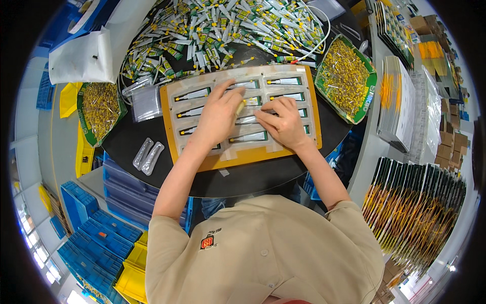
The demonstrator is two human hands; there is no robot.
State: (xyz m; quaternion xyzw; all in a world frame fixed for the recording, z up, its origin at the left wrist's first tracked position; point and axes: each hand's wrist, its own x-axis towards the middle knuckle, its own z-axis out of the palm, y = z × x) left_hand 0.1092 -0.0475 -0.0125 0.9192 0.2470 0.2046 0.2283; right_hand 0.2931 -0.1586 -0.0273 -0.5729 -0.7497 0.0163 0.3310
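Observation:
A shallow tray (pixel 223 161) with a yellow-orange border lies tilted on the dark table, its pockets lined with clear plastic. Small white-and-green glue tubes (pixel 284 81) with yellow caps rest in the pockets in three columns. My left hand (pixel 221 112) lies over the left and middle columns, fingers apart, fingertips by the upper middle tubes. Just right of it, my right hand (pixel 284 123) has its thumb and fingers drawn together at the edge of the middle column, beside a tube (pixel 246 120). What its fingertips pinch, if anything, is hidden. Both hands cover parts of several tubes.
A large heap of glue tubes (pixel 212 35) covers the table's far side. Boxes of small yellow-brown pieces stand left (pixel 100 109) and right (pixel 346 76). Two clear plastic shells (pixel 148 156) lie at left. Stacked cards (pixel 397 104) fill the right-hand shelf; blue bins (pixel 109 228) stand lower left.

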